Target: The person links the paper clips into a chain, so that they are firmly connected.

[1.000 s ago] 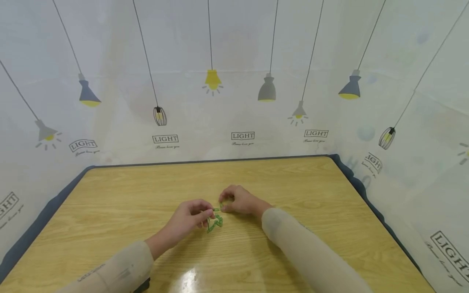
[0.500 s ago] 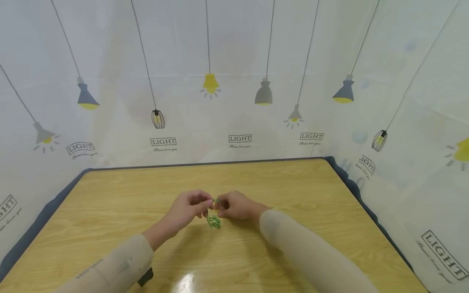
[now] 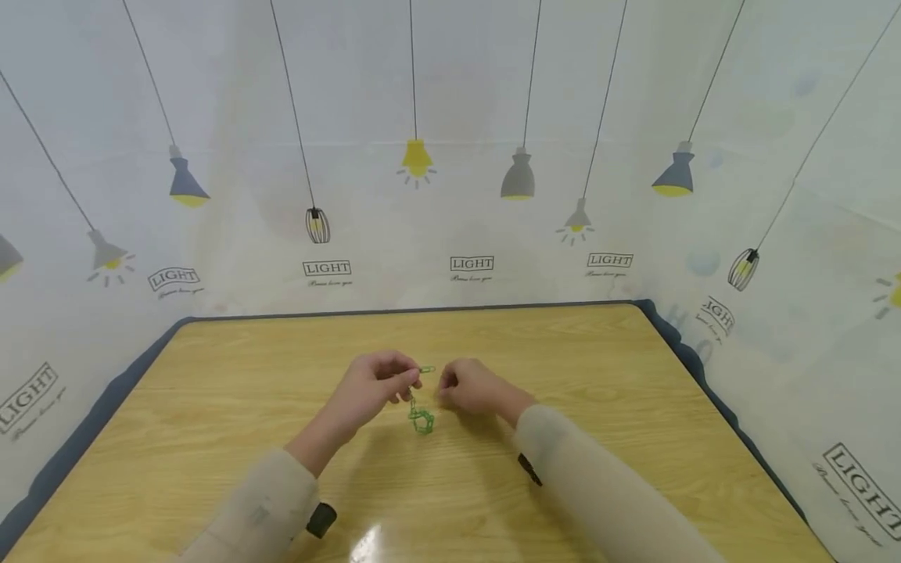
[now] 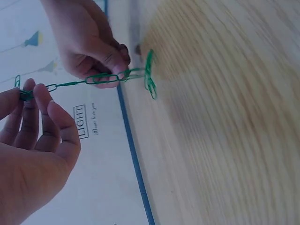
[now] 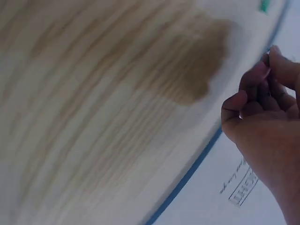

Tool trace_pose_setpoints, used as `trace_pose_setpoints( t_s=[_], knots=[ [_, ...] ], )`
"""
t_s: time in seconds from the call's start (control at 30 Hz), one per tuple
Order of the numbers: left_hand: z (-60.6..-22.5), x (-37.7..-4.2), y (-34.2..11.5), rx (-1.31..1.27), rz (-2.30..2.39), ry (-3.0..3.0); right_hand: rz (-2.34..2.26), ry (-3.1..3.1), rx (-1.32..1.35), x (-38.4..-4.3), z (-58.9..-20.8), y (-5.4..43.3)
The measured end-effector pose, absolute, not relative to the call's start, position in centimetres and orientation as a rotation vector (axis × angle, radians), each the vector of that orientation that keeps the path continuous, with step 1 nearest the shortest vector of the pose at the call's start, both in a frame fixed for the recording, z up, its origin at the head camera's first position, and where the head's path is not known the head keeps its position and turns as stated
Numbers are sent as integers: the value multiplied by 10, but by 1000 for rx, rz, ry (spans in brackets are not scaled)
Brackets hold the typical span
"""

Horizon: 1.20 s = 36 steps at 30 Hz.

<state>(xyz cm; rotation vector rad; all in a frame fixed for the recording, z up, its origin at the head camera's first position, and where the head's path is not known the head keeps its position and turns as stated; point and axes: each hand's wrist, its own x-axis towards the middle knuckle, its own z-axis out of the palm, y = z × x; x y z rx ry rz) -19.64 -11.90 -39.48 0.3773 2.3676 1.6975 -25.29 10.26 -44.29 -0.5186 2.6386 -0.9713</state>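
Observation:
A chain of green paper clips hangs from my left hand, which pinches it near its top end between thumb and fingers. One clip sticks out to the right past those fingertips. In the left wrist view the chain runs down in front of my right hand, and its lower links lie bunched by the tabletop. Just right of the chain in the head view, my right hand has curled fingers with thumb and index close together. Nothing shows between them in the right wrist view.
Under both hands lies a wood-grain table with a dark blue edge. A white cloth backdrop with printed lamps stands behind it and at both sides. Black wrist devices, such as the left one, show below the sleeves.
A second ago both hands met at the chain, the right one at a clip. Now the right hand has drawn away to the right, and the left has lifted slightly, with the chain hanging longer.

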Motion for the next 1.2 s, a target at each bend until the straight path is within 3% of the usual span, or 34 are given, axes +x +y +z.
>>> trace_pose_setpoints(
  t_s=[0.37, 0.57, 0.9, 1.2],
  knots=[
    [-390, -180, -92, 379, 1719, 2461, -1948, 2414, -279, -207, -395, 122],
    [-387, -171, -86, 370, 1670, 2562, -2266, 2212, -109, -178, -382, 131],
    [-393, -156, -90, 283, 1711, 2640, -2380, 2082, -51, -158, -395, 136],
    [-403, -155, -79, 374, 1730, 2719, -2424, 2076, 4, -156, -405, 124]
  ],
)
